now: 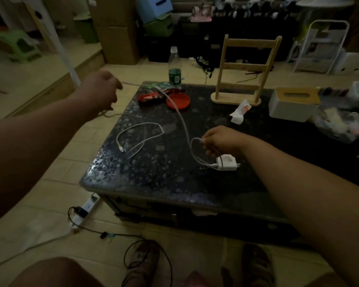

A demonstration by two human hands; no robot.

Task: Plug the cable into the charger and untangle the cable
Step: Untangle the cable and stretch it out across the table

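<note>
The cable [181, 117] is stretched in a long line across the dark speckled table [153, 183], running from the near right to the far left. Its near end loops beside the white charger [228, 162], which lies on the table near the front right with its prongs pointing right. The plug appears seated in the charger's left face, though the joint is small and dim. The right hand [218, 139] is closed on the loop just above the charger. The left hand [102, 90] is raised past the table's left edge, closed in a fist on the cable's far stretch (motion blur hides the fingers). Cable below that fist trails off, hard to follow. A second white cable [139, 137] lies loosely coiled on the table's left half. Beyond it rests a red lid [178, 101].
</note>
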